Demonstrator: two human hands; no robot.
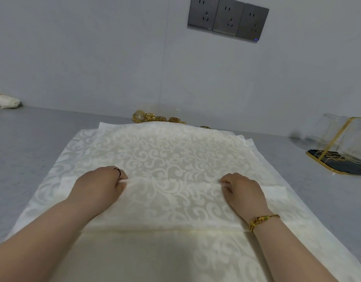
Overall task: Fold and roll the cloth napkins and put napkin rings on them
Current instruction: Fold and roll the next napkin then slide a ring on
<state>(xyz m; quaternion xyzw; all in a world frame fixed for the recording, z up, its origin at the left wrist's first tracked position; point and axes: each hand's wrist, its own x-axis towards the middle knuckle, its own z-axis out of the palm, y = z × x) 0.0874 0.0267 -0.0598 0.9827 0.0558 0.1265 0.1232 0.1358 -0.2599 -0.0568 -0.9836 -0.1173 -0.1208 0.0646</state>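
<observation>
Both bare forearms reached in from the 6 o'clock edge, the left from about 7 o'clock and the right from about 5 o'clock, converging toward 12. The left hand (pixel 102 184) lay knuckles up with fingers curled under in a pinch, a thin ring on one finger. The right hand (pixel 241 189) mirrored it, fingers curled closed, a braided gold bracelet at the wrist.

A single head-worn view is given, angled forward and down, close over the counter (pixel 33 139), wall outlets (pixel 227 18) at 12 o'clock.
</observation>
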